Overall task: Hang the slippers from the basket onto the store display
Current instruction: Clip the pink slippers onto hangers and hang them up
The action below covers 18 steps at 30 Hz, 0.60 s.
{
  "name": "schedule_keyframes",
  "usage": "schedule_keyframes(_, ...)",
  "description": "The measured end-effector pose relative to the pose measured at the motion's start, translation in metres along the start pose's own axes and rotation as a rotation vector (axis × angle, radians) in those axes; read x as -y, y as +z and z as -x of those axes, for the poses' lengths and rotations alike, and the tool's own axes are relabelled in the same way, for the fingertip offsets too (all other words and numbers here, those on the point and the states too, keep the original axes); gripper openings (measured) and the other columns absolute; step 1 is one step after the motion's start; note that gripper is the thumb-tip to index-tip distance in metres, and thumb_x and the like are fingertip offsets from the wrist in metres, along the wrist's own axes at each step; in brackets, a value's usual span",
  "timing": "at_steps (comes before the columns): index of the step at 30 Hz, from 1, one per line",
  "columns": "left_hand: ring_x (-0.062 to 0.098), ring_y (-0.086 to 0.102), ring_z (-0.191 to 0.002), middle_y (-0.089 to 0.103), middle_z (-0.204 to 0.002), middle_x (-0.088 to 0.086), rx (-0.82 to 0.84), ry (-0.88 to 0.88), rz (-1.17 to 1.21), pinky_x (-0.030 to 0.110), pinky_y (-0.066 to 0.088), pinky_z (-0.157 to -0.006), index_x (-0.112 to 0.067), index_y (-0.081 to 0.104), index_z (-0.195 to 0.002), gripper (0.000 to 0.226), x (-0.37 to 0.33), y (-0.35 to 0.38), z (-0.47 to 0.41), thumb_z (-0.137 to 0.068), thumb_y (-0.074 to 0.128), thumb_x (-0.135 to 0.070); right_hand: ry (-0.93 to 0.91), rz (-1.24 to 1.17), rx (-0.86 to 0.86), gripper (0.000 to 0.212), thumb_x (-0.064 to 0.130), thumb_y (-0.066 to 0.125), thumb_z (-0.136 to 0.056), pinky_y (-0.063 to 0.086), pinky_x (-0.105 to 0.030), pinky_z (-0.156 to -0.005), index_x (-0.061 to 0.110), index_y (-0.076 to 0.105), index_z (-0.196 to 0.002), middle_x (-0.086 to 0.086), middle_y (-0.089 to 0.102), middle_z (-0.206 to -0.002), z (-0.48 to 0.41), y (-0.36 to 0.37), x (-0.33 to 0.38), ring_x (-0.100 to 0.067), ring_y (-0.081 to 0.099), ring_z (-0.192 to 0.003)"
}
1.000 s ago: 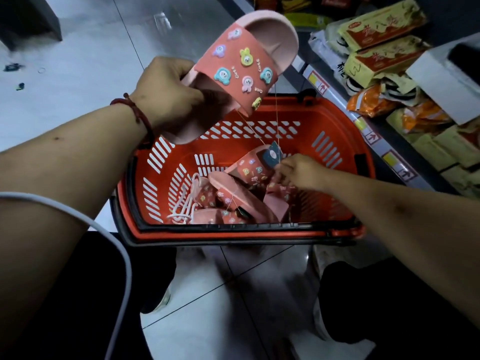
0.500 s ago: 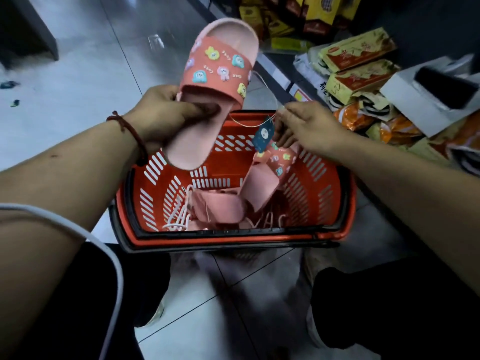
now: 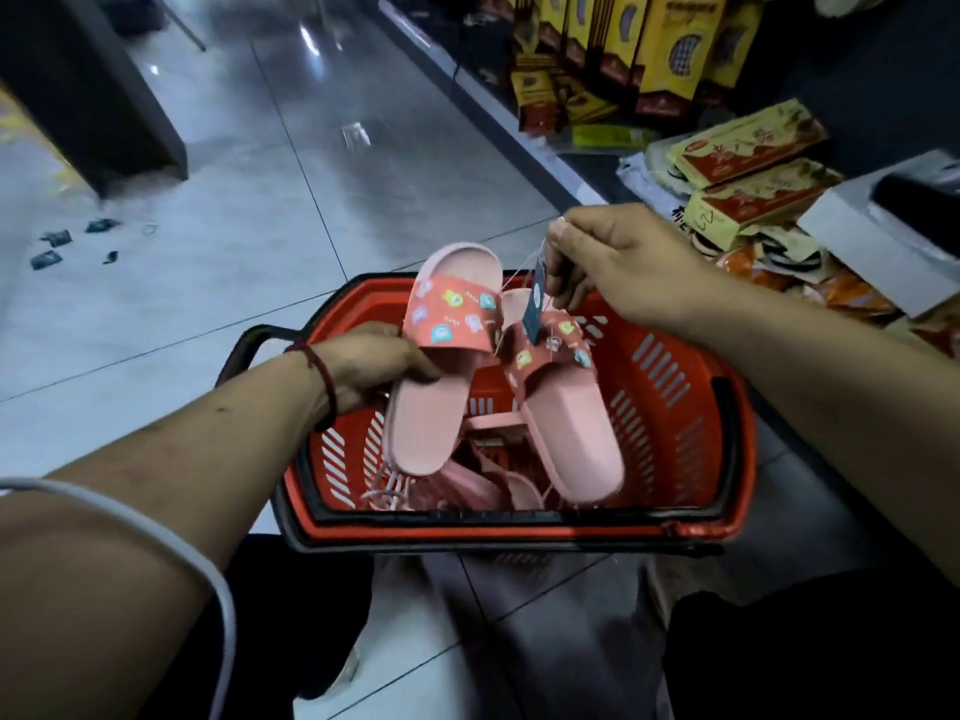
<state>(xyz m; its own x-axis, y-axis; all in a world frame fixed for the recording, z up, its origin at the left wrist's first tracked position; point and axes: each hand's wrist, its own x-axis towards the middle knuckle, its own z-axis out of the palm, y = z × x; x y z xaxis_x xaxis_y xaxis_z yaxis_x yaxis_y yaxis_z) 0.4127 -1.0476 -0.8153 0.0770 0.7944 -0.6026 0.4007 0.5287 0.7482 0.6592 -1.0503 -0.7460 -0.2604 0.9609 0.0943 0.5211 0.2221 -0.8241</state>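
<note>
A pair of pink slippers with cartoon charms on their red straps hangs over the red basket (image 3: 675,387). My left hand (image 3: 374,363) grips the left slipper (image 3: 436,376) by its side. My right hand (image 3: 618,257) pinches the thin string and the dark tag (image 3: 535,306) that tie the pair, and the right slipper (image 3: 566,418) dangles from it, heel down into the basket. More pink slippers (image 3: 467,485) lie in a heap on the basket's bottom, partly hidden by the held pair.
The basket stands on a grey tiled floor (image 3: 260,226) between my knees. A low shelf with yellow packets (image 3: 748,163) and a white box (image 3: 883,226) runs along the right. Hanging yellow packs (image 3: 623,54) fill the display above. A dark counter (image 3: 88,96) stands far left.
My right hand has risen with the string, lifting the second slipper out of the basket. My left hand has lowered its slipper beside it, and the view has tilted up toward the shelves.
</note>
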Motion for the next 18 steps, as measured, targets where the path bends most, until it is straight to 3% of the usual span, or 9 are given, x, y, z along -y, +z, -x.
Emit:
schedule_keyframes(3, 0.035, 0.072, -0.093, 0.075, -0.102, 0.018, -0.019, -0.064, -0.020, 0.051, 0.058, -0.088, 0.004, 0.067, -0.108, 0.020, 0.011, 0.004, -0.009, -0.088, 0.066, 0.001, 0.002, 0.013, 0.001, 0.039, 0.022, 0.042, -0.107, 0.058, -0.040, -0.069, -0.002, 0.063, -0.085, -0.020, 0.071, -0.081, -0.002, 0.004, 0.001, -0.031, 0.070, -0.071)
schedule_keyframes(5, 0.026, 0.070, -0.075, 0.073, -0.088, 0.013, -0.047, -0.072, -0.072, 0.037, 0.060, -0.065, 0.001, 0.065, -0.092, 0.006, 0.015, 0.008, -0.014, -0.092, 0.066, -0.005, 0.004, -0.012, -0.004, 0.039, 0.020, 0.042, -0.107, 0.058, -0.040, -0.069, -0.003, 0.063, -0.085, -0.019, 0.070, -0.078, -0.003, 0.005, 0.001, -0.028, 0.069, -0.068)
schedule_keyframes(7, 0.020, 0.063, -0.061, 0.067, -0.076, 0.009, -0.052, -0.077, -0.166, 0.027, 0.051, -0.050, -0.005, 0.061, -0.082, 0.013, 0.018, 0.014, -0.017, -0.094, 0.064, -0.008, 0.003, -0.027, 0.008, 0.038, 0.019, 0.042, -0.107, 0.059, -0.037, -0.068, -0.005, 0.063, -0.087, -0.015, 0.069, -0.075, -0.004, 0.008, 0.003, -0.026, 0.070, -0.067)
schedule_keyframes(9, 0.024, 0.064, -0.066, 0.067, -0.078, 0.011, -0.025, -0.075, -0.328, 0.035, 0.054, -0.055, -0.004, 0.063, -0.082, 0.011, 0.019, 0.019, -0.020, -0.092, 0.064, -0.009, -0.008, -0.038, 0.029, 0.039, 0.018, 0.041, -0.108, 0.059, -0.038, -0.070, -0.009, 0.063, -0.090, -0.013, 0.069, -0.076, -0.006, 0.012, 0.005, -0.031, 0.071, -0.072)
schedule_keyframes(11, 0.033, 0.069, -0.086, 0.071, -0.097, 0.018, -0.047, -0.041, -0.579, 0.045, 0.061, -0.072, 0.002, 0.068, -0.095, 0.016, 0.019, 0.023, -0.021, -0.088, 0.067, -0.011, -0.017, -0.005, 0.054, 0.039, 0.019, 0.042, -0.108, 0.060, -0.039, -0.071, -0.009, 0.063, -0.090, -0.013, 0.070, -0.077, -0.007, 0.016, 0.006, -0.031, 0.071, -0.074)
schedule_keyframes(14, 0.040, 0.065, -0.106, 0.062, -0.122, 0.024, -0.117, -0.003, -0.839, 0.035, 0.055, -0.076, 0.010, 0.046, -0.130, 0.055, 0.018, 0.031, -0.026, -0.086, 0.069, -0.014, -0.050, 0.068, 0.083, 0.039, 0.020, 0.043, -0.107, 0.060, -0.036, -0.071, -0.009, 0.064, -0.092, -0.017, 0.071, -0.081, -0.007, 0.020, 0.008, -0.027, 0.071, -0.072)
schedule_keyframes(16, 0.041, 0.063, -0.105, 0.061, -0.116, 0.025, -0.117, 0.020, -0.973, 0.034, 0.047, -0.071, 0.009, 0.027, -0.139, 0.073, 0.019, 0.036, -0.028, -0.085, 0.069, -0.014, -0.074, 0.081, 0.098, 0.038, 0.019, 0.044, -0.107, 0.060, -0.035, -0.071, -0.009, 0.064, -0.091, -0.018, 0.071, -0.082, -0.008, 0.022, 0.010, -0.028, 0.070, -0.072)
schedule_keyframes(18, 0.041, 0.063, -0.097, 0.061, -0.093, 0.019, -0.090, 0.034, -1.087, 0.036, 0.044, -0.068, 0.007, 0.015, -0.147, 0.084, 0.020, 0.040, -0.033, -0.083, 0.067, -0.011, -0.096, 0.097, 0.124, 0.037, 0.020, 0.045, -0.107, 0.060, -0.035, -0.071, -0.006, 0.065, -0.090, -0.015, 0.071, -0.081, -0.008, 0.024, 0.012, -0.024, 0.070, -0.069)
